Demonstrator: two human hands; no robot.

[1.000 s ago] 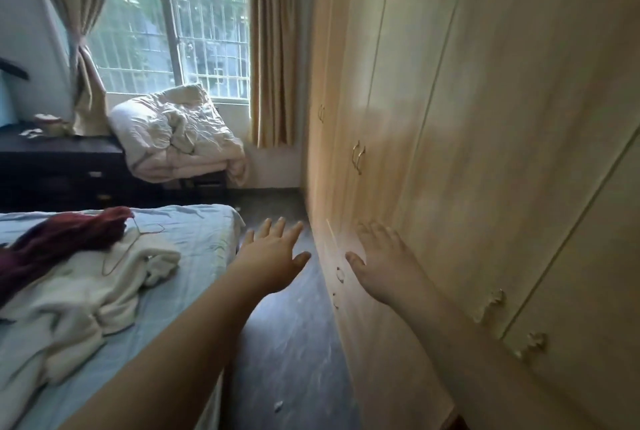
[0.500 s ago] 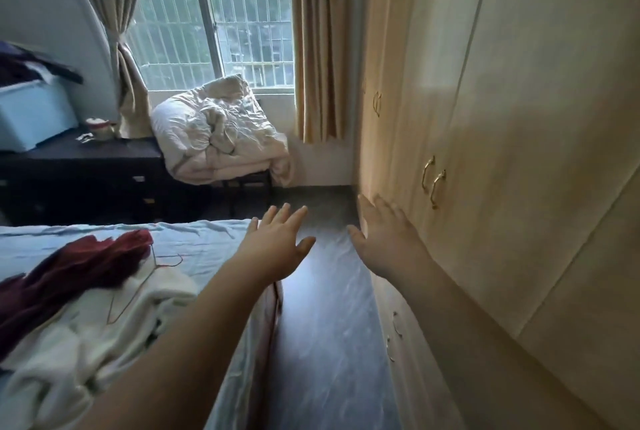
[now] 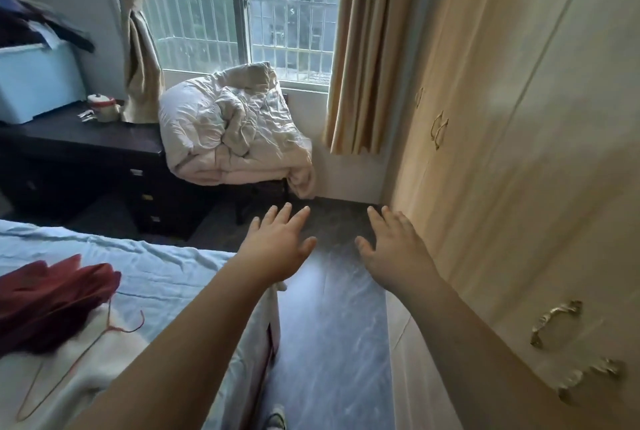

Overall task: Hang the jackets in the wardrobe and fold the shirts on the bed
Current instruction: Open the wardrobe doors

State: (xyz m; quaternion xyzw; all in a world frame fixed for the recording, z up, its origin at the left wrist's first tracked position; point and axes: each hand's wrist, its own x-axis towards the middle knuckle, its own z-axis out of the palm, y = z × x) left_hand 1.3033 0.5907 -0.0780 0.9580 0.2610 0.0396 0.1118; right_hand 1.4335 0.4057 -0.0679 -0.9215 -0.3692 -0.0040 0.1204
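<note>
The left hand [image 3: 277, 249] is reaching empty, fingers spread, over the bed's [image 3: 173, 266] far corner, the right hand [image 3: 394, 253] likewise beside the closed wardrobe [image 3: 519, 187]. A dark red garment [image 3: 52, 298], white garment [image 3: 104, 360] and wire hanger [image 3: 114, 327] are lying heaped back from the bed's wardrobe-side edge; nothing is looking hung or folded yet

Your left hand [image 3: 277, 249] and right hand [image 3: 394, 253] hang empty, fingers spread, over the floor [image 3: 329, 343] between bed [image 3: 166, 266] and closed wardrobe [image 3: 519, 187]. Maroon garment [image 3: 52, 298] and wire hanger [image 3: 104, 332] sit on the bed.
</note>
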